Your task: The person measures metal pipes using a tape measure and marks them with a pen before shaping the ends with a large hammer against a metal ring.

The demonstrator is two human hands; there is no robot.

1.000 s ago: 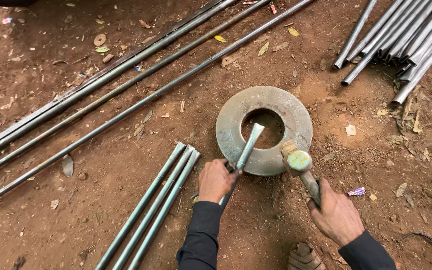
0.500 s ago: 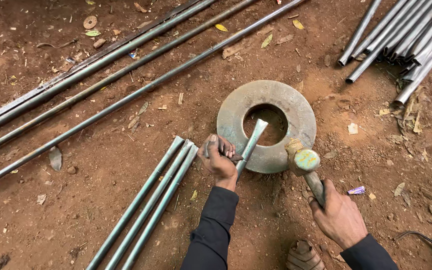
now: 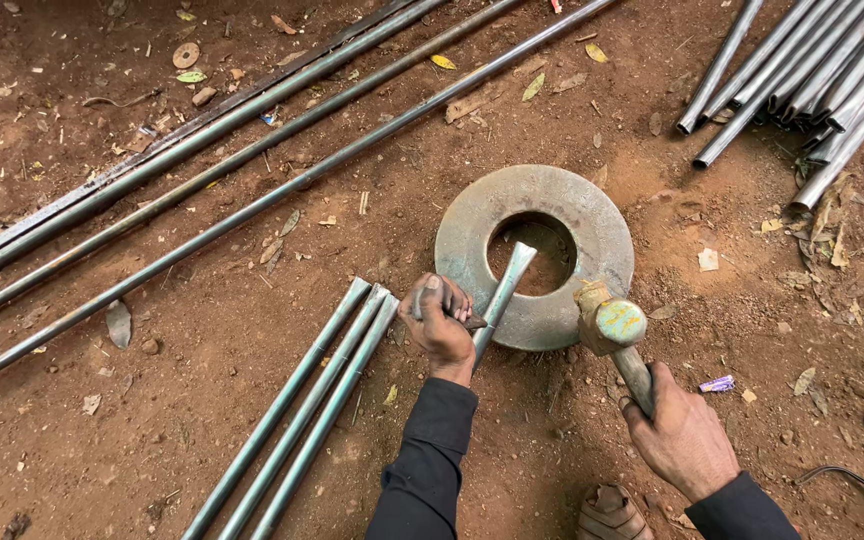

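My left hand (image 3: 442, 325) gripped the stiff flattened pipe (image 3: 500, 298) mid-shaft, near the frame's centre; my right hand (image 3: 680, 440) clasped the heavy hammer (image 3: 614, 335) by its handle.

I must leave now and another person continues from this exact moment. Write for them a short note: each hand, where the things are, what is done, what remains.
Left hand: grips a short metal tube, its flattened tip over the hole of the steel ring lying on the dirt.
Right hand: holds the hammer by the handle, head raised just right of the tube, above the ring's rim.
Nearby: three tubes side by side at the left; a pile of tubes at upper right.
Done: tube tip already looks flattened.
Left: probably more blows; cannot tell how many.
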